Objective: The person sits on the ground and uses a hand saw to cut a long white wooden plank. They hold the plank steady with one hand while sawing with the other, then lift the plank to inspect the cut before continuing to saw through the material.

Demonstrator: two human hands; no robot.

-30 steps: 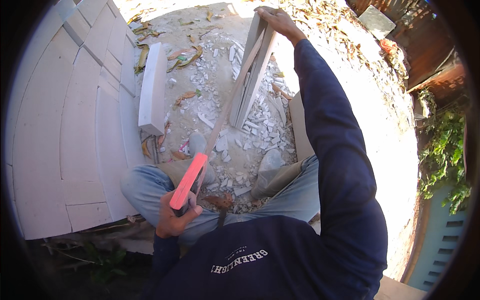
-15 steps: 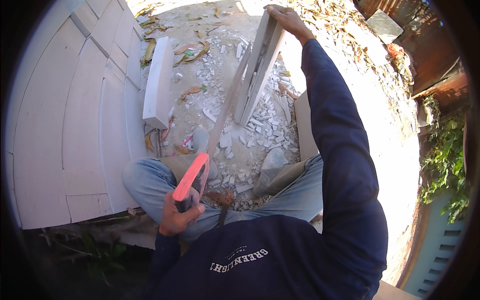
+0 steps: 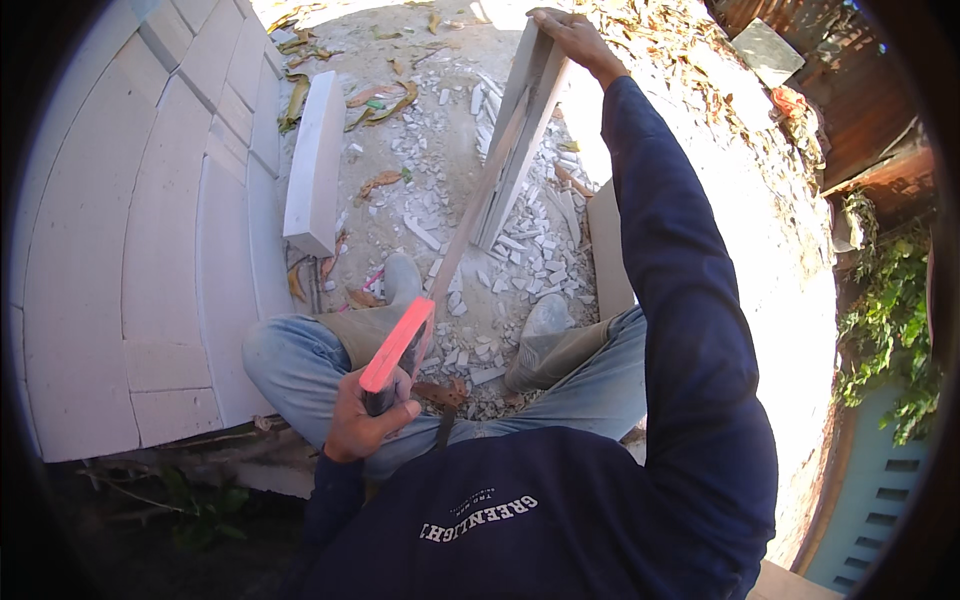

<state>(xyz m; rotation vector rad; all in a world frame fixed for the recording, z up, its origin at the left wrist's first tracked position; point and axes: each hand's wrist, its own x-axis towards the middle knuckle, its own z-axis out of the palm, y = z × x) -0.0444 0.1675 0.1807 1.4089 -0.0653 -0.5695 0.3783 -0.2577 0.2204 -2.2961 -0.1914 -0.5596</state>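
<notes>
Your left hand [image 3: 365,420] clamps the red-handled, long-bladed handsaw [image 3: 452,258]; blade points ahead-right toward the long grey grooved slab [image 3: 528,150], on end, your nearer right hand [image 3: 572,45] gripping its top.

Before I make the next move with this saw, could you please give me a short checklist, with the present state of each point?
1. Left hand closed on the saw handle: ok.
2. Right hand on the top end of the grey block: ok.
3. Saw blade touching the block: cannot tell; it crosses in front in this view.
4. Right hand well clear of the blade's tip: cannot tell; depth is unclear.
5. No loose white chips around the block's lower end: not ok.
</notes>
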